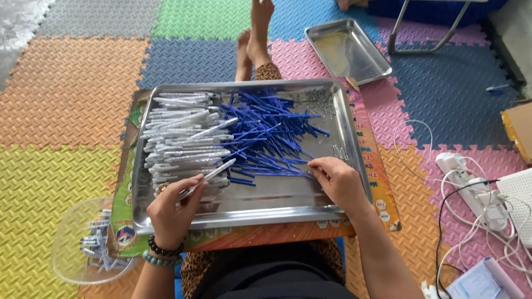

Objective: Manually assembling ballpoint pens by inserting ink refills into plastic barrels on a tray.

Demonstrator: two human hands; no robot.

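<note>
Bright, even daylight, soft all over. Glare on my steel tray (pixel 277 196), worst along the bare bottom strip, and a pale sheen on the smaller empty tray (pixel 346 52) up top. Shadows weak: faint ones under my left hand (pixel 172 213) and right hand (pixel 339 180). Centre fairly sharp; the blue pen parts (pixel 266 135) smear slightly. Wide-angle bending at edges, corners soft, top-left foam mat (pixel 16 19) washed out.

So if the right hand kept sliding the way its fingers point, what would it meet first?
The right hand points up-left across the metal tray. Its fingertips are already at the edge of the blue pen refills, so that pile comes first, probably before the small metal springs.
</note>
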